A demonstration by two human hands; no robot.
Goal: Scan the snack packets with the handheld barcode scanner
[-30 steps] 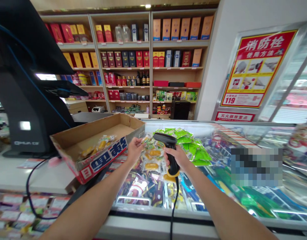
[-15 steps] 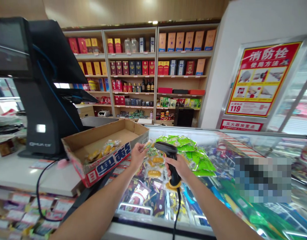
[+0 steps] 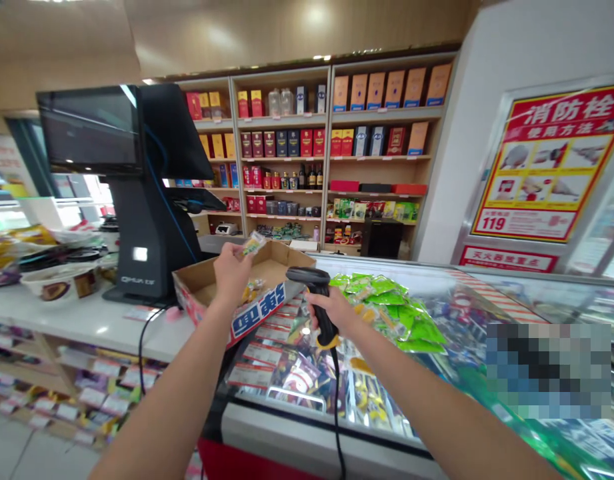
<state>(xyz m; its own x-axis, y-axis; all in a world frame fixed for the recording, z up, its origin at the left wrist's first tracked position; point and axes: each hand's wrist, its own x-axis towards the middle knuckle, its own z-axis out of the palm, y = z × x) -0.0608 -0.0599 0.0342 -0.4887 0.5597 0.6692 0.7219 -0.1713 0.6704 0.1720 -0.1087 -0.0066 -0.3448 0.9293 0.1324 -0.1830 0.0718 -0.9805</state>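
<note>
My left hand (image 3: 231, 270) pinches a small clear snack packet (image 3: 253, 245) above the open cardboard box (image 3: 207, 279). Several yellow packaged snacks (image 3: 251, 289) lie inside that box, partly hidden by my left hand and forearm. In my right hand (image 3: 331, 308) is a black handheld barcode scanner (image 3: 321, 303), gripped by its handle, its head pointing left towards the box. A cable runs down from the scanner's base. Beyond my right hand, more yellow snack packets (image 3: 369, 313) lie on the glass freezer top beside a pile of green packets (image 3: 411, 313).
A black cash register (image 3: 157, 200) stands on the white counter (image 3: 94, 333) at the left. The glass-topped freezer (image 3: 307, 393) stretches below my hands, full of packaged goods. Shelves of boxed bottles (image 3: 287, 143) line the back wall, and a red poster (image 3: 547, 163) hangs at the right.
My left hand has carried the packet up and left, from beside the snack pile to above the box. The scanner has shifted slightly left. The whole view has swung left.
</note>
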